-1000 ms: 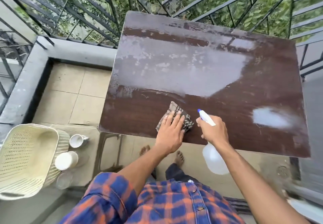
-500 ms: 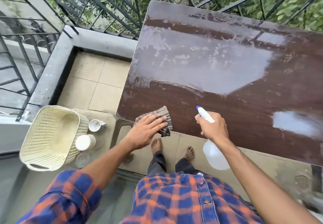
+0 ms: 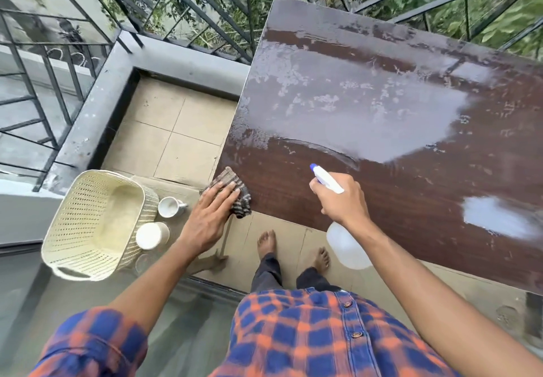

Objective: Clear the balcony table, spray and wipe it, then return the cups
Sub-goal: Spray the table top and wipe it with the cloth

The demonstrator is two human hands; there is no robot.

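The left hand (image 3: 210, 218) has dragged the cloth (image 3: 235, 194) to the table's corner.

Soft daylight, table (image 3: 382, 200) glare, fisheye edges

The table (image 3: 396, 118) top is bare and open from 12 to 3 o'clock. At its 9 o'clock corner a cloth (image 3: 235, 191) sits under the left hand (image 3: 208, 218). On the floor at 8 o'clock, a basket (image 3: 73, 247) and two cups (image 3: 169, 206) block the way.
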